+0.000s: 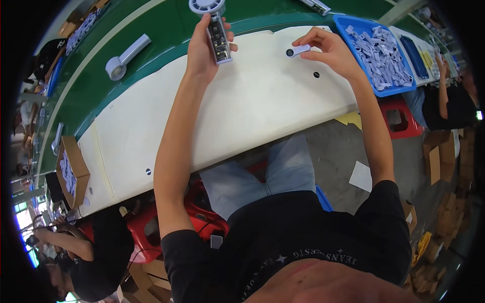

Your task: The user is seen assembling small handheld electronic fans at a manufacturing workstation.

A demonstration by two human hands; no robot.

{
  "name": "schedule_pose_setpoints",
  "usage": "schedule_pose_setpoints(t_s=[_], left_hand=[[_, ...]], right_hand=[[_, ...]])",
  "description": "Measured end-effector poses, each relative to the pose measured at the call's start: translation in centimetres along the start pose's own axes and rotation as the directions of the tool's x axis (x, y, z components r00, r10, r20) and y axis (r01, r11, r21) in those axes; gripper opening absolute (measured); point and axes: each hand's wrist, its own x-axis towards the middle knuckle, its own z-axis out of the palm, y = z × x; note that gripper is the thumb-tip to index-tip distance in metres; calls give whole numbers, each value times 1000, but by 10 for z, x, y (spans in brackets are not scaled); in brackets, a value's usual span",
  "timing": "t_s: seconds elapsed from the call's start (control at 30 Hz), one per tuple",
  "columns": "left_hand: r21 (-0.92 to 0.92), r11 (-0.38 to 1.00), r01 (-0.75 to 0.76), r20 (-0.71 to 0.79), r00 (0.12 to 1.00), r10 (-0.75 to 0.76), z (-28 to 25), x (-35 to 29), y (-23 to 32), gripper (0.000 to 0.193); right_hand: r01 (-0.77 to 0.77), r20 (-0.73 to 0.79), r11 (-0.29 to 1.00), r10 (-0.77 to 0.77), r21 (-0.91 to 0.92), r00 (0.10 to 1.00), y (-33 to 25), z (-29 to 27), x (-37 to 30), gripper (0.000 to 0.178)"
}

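Observation:
My left hand point(199, 55) is wrapped round the handle of a small handheld fan point(220, 45), held above the far side of the white worktable point(237, 116). The fan's round white head points away from me, and its handle's open face shows dark inner parts. To the right, my right hand point(336, 55) pinches a short white plastic piece point(300, 50) between thumb and fingers. One end of that piece has a dark round spot. It hangs over the tabletop, apart from the fan.
A blue bin point(388, 92) heaped with white plastic pieces stands right of my right hand. Beyond the table runs a green conveyor belt point(166, 22) carrying another white fan point(129, 56). A cardboard box point(81, 174) of white pieces sits at the left end. People work on both sides.

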Motion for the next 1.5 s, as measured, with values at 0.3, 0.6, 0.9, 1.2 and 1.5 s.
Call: schedule_pose_setpoints(t_s=[0.3,0.6,0.9,1.2,1.5], left_hand=[[-220,965,140,297,952,-70,-51,19,-12,42],[189,978,-84,14,996,83,-16,-19,-19,47],[338,931,-140,108,988,109,-13,-33,-7,61],[395,909,-132,84,991,108,-9,-48,-1,70],[528,823,-212,-6,968,253,-39,-51,28,59]], right_hand=[[-46,39,771,91,-635,995,-11,25,12,28],[24,-336,995,9,94,942,-60,107,40,32],[57,-460,998,-50,0,886,-65,127,58,34],[9,-421,996,-43,-83,906,-65,133,58,31],[42,-340,981,-105,-189,935,-102,174,87,21]])
